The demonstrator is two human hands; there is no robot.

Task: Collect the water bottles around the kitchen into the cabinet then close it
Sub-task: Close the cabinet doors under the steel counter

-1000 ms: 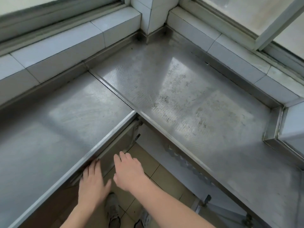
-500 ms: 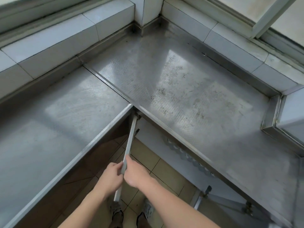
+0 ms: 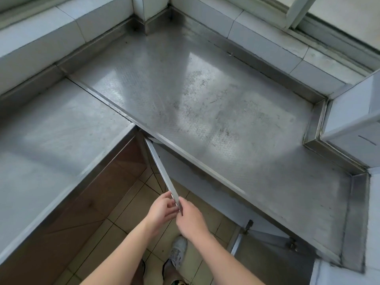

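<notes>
Running off the left edge, the steel counter (image 3: 51,140) is cut short there, and the dark space under its lip shows only brownish reflections, so nothing inside can be made out. Next comes the cabinet door (image 3: 159,167), swung out edge-on towards the camera, hinged up in the inner corner under the counter; only its thin top edge is visible. The left hand (image 3: 162,210) grips the door's near end from the left, fingers curled against it. The right hand (image 3: 190,220) pinches the same end from the right, just beside the left; its fingertips are hidden behind the door. Below them, a shoe (image 3: 177,250) stands on the tiled floor (image 3: 127,214). No bottles are visible; the cabinet interior is hidden. Farther right, a second open door (image 3: 265,241) hangs under the counter, partly covered by it.
</notes>
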